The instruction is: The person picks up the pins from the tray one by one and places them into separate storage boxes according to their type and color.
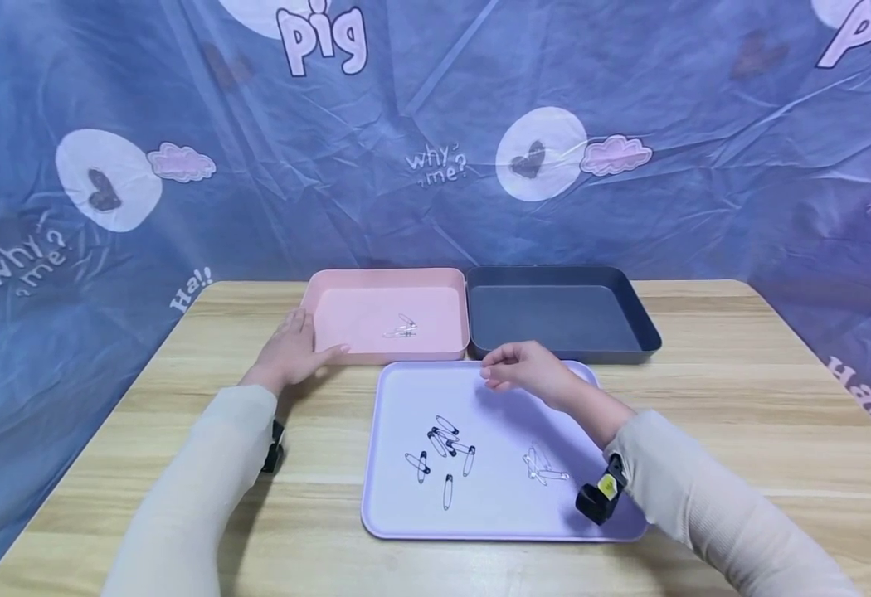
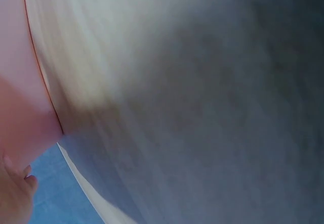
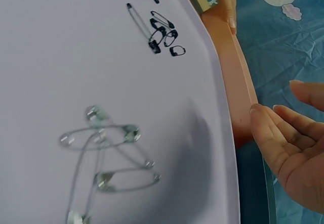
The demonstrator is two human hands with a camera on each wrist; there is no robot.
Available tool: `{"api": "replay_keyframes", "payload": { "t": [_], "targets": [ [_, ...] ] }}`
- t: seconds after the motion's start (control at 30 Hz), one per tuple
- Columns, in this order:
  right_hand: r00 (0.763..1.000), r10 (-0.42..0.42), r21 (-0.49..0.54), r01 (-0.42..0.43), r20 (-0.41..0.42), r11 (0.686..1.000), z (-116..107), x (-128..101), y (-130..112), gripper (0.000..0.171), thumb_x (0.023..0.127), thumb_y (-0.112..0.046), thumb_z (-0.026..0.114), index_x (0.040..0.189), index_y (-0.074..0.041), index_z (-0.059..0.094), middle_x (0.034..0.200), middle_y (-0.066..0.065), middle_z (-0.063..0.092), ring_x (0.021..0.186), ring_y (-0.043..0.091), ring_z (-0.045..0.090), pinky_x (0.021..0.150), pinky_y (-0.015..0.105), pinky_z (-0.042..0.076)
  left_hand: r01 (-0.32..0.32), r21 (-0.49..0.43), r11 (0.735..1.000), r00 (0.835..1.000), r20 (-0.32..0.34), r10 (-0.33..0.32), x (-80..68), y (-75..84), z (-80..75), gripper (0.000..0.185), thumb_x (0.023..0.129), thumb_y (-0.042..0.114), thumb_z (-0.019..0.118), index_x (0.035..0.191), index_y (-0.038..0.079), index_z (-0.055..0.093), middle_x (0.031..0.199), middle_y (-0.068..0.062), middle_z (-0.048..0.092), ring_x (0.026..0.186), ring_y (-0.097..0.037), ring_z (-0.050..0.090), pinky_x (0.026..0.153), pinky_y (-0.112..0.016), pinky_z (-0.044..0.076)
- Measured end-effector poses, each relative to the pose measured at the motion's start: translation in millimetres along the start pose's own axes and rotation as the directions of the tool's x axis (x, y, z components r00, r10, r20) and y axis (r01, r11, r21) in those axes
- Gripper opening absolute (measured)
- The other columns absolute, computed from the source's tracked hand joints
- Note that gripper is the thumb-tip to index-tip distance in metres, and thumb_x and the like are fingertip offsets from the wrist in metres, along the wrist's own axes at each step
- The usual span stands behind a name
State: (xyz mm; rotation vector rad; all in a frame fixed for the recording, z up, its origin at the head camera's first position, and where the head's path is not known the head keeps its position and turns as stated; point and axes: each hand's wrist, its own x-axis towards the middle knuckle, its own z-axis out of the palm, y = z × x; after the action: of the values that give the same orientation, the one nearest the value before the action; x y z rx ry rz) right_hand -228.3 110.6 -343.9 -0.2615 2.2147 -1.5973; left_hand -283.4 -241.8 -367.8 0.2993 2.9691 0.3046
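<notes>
The right hand [image 1: 528,373] is held loosely curled and empty above the far edge of the lilac tray [image 1: 406,514]; the left hand [image 1: 294,348] is laid flat against the pink tray [image 1: 331,286], where one silver pin [image 1: 403,328] lies; the black pins [image 1: 443,444] are tangled, so several could be lifted together; the silver pins [image 1: 542,468] overlap likewise

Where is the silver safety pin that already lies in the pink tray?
In the head view, the silver safety pin lies near the middle of the pink tray, left of the dark tray and just right of the left hand.
</notes>
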Motion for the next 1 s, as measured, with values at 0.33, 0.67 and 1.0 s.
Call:
{"api": "replay_keyframes", "payload": {
  "t": [0.33, 0.67, 1.0],
  "targets": [
    [1.0, 0.02, -0.11, -0.019, 0.002, 0.994, -10.1, -21.0, 12.6, 0.032, 0.08, -0.015, 0.061, 0.101, 0.008, 0.056, 0.09, 0.018, 0.062, 0.077, 0.027, 0.06, 0.073, 0.032, 0.048, -0.02, -0.008, 1.0, 1.0, 0.009, 0.02, -0.6, -0.5, -1.6, 0.102, 0.078, 0.068, 0.03, 0.13, -0.016, 0.007, 0.137, -0.03, 0.003, 0.126, -0.04, 0.001, 0.102, -0.045, 0.006],
    [1.0, 0.002, -0.127, 0.0, 0.017, 0.992, -18.9, -37.2, 23.9, 0.03, 0.08, -0.009, 0.058, 0.101, 0.013, 0.054, 0.084, 0.017, 0.062, 0.071, 0.024, 0.06, 0.067, 0.031, 0.049, -0.04, 0.007, 0.999, 0.999, 0.016, 0.04, -1.4, -3.3, -4.6, 0.1, 0.078, 0.068, 0.029, 0.131, -0.015, 0.01, 0.137, -0.029, 0.007, 0.125, -0.04, 0.006, 0.102, -0.045, 0.008],
    [0.998, 0.026, -0.105, -0.02, 0.054, 0.994, -26.2, -53.2, 34.0, 0.031, 0.081, -0.011, 0.059, 0.099, 0.013, 0.054, 0.084, 0.016, 0.062, 0.074, 0.024, 0.059, 0.067, 0.032, 0.049, -0.041, -0.021, 0.999, 0.999, 0.024, 0.042, -1.4, -5.2, -5.6, 0.094, 0.081, 0.062, 0.033, 0.131, -0.014, 0.009, 0.137, -0.029, 0.005, 0.125, -0.04, 0.004, 0.102, -0.047, 0.007]
  ]
}}
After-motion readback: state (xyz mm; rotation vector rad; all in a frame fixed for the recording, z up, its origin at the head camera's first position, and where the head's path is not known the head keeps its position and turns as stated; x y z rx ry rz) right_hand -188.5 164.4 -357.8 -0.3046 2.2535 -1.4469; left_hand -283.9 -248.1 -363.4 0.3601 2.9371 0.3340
